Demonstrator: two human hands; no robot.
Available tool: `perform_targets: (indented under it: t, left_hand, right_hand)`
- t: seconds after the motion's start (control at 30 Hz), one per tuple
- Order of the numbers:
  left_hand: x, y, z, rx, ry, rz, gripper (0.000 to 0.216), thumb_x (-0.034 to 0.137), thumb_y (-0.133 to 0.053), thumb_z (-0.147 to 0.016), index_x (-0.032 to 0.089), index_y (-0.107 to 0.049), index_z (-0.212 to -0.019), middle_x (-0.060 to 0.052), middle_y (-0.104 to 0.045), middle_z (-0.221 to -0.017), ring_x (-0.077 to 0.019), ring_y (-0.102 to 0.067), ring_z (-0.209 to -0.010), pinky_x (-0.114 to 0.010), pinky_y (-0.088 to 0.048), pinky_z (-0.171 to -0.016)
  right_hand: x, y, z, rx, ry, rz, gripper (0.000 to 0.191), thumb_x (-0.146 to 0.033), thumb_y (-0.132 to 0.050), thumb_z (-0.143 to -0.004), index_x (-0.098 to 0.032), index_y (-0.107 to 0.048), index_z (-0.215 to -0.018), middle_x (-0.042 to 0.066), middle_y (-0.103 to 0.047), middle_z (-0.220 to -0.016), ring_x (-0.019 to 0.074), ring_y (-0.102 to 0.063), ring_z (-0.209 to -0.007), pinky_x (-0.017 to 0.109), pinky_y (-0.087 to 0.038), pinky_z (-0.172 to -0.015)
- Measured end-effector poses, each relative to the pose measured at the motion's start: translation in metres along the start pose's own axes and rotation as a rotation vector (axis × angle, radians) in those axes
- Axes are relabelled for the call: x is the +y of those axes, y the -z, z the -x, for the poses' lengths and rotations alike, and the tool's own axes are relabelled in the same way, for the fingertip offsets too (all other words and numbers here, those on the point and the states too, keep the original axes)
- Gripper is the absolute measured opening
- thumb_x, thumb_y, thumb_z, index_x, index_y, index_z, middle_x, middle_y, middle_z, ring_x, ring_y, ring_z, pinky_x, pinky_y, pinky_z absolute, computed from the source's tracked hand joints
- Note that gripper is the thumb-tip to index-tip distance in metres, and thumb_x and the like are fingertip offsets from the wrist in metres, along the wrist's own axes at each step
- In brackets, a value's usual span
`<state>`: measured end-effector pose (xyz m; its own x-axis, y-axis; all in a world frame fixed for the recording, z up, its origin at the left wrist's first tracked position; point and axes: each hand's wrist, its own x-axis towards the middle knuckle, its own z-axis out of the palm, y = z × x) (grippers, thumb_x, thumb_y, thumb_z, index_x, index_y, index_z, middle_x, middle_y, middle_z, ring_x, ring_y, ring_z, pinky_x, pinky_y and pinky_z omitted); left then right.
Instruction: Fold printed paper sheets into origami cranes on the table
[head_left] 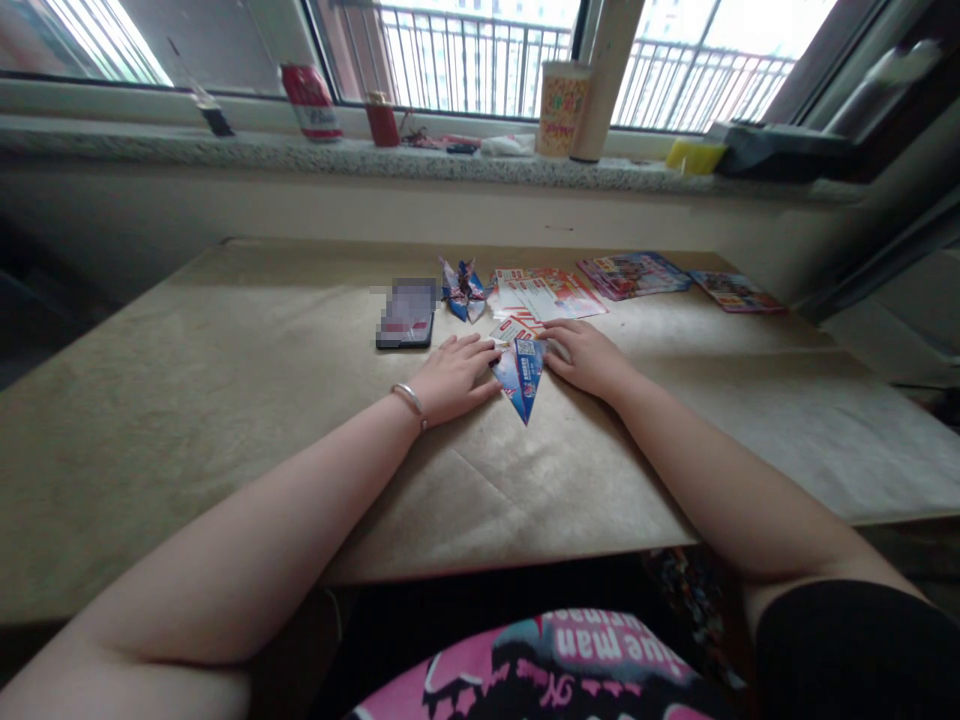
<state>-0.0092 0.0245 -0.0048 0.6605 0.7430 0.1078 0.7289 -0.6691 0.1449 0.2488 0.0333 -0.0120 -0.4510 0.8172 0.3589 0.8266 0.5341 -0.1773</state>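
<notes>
A folded paper (523,380), printed in blue with a white code square near its top, lies on the table as a kite shape with its point towards me. My left hand (456,378), a silver bangle at its wrist, holds the paper's left edge, thumb and fingertips touching it. At the upper right edge, my right hand (586,358) has its fingers bent, with index finger and thumb on the paper. Just beyond the paper lie loose red-and-white printed sheets (551,293). Left of those stands a folded blue paper piece (465,290) with pointed petals.
A phone (409,318), partly blurred, lies left of the paper. Printed booklets (636,275) and another colourful stack (736,291) are at the back right. On the stone windowsill (465,165) stand a red can (309,103), a patterned cup (561,108) and a yellow item (694,156).
</notes>
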Motion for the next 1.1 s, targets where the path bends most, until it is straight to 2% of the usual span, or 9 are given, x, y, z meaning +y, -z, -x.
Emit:
perform_targets:
  t: [0.17,0.37,0.53,0.7,0.8,0.9,1.1]
  left_hand:
    - [0.002,0.002,0.001,0.018,-0.011,0.005,0.054,0.049,-0.043,-0.094,0.020,-0.050,-0.138,-0.009,-0.046,-0.148,-0.0259,-0.040,-0.138,-0.048,-0.027,-0.117]
    - [0.006,0.004,0.002,0.046,0.014,-0.035,0.049,0.047,-0.042,-0.095,0.020,-0.054,-0.133,-0.009,-0.051,-0.144,-0.0260,-0.045,-0.134,-0.048,-0.028,-0.116]
    - [0.007,0.003,0.002,0.058,0.020,-0.025,0.049,0.048,-0.044,-0.094,0.020,-0.055,-0.132,-0.009,-0.051,-0.143,-0.0260,-0.045,-0.133,-0.047,-0.029,-0.115]
    - [0.007,0.002,0.002,0.050,0.047,-0.012,0.050,0.048,-0.047,-0.092,0.019,-0.055,-0.131,-0.011,-0.051,-0.143,-0.0281,-0.046,-0.133,-0.049,-0.030,-0.114]
    - [0.005,0.001,0.002,0.060,0.066,0.011,0.052,0.048,-0.048,-0.091,0.017,-0.053,-0.132,-0.013,-0.053,-0.141,-0.0292,-0.047,-0.131,-0.049,-0.031,-0.113]
    - [0.005,0.001,0.002,0.061,0.075,0.035,0.056,0.047,-0.049,-0.090,0.014,-0.049,-0.136,-0.015,-0.051,-0.142,-0.0300,-0.046,-0.131,-0.047,-0.033,-0.113]
    - [0.005,0.000,0.001,0.034,0.101,0.080,0.069,0.050,-0.048,-0.090,0.013,-0.036,-0.146,-0.016,-0.039,-0.152,-0.0302,-0.037,-0.140,-0.045,-0.029,-0.117]
  right_hand:
    - [-0.011,-0.003,-0.001,-0.039,0.080,-0.060,0.052,-0.038,-0.056,-0.088,-0.015,-0.054,-0.135,0.013,-0.059,-0.136,0.0309,-0.044,-0.132,0.049,-0.036,-0.113]
    - [-0.009,-0.007,-0.001,0.018,0.005,-0.287,0.053,-0.037,-0.052,-0.090,-0.020,-0.048,-0.140,0.010,-0.064,-0.128,0.0272,-0.053,-0.123,0.048,-0.039,-0.108]
    - [-0.006,0.001,-0.001,0.121,-0.118,-0.398,0.043,-0.039,-0.045,-0.093,-0.018,-0.059,-0.128,0.010,-0.069,-0.114,0.0246,-0.061,-0.108,0.043,-0.045,-0.098]
    - [-0.005,0.011,0.002,0.088,-0.220,-0.322,0.033,-0.036,-0.044,-0.093,-0.019,-0.068,-0.107,0.008,-0.072,-0.107,0.0232,-0.064,-0.099,0.038,-0.049,-0.088]
    - [-0.001,0.012,0.003,0.026,-0.177,-0.222,0.026,-0.035,-0.054,-0.087,-0.019,-0.070,-0.101,0.008,-0.072,-0.097,0.0225,-0.064,-0.089,0.036,-0.049,-0.081]
    - [0.003,0.012,0.003,-0.052,-0.061,-0.159,0.024,-0.035,-0.060,-0.084,-0.020,-0.072,-0.098,0.007,-0.071,-0.090,0.0226,-0.062,-0.087,0.036,-0.049,-0.082]
    - [0.002,0.009,0.005,-0.061,0.102,-0.128,0.033,-0.040,-0.066,-0.081,-0.023,-0.073,-0.108,0.010,-0.067,-0.109,0.0271,-0.058,-0.108,0.044,-0.044,-0.098]
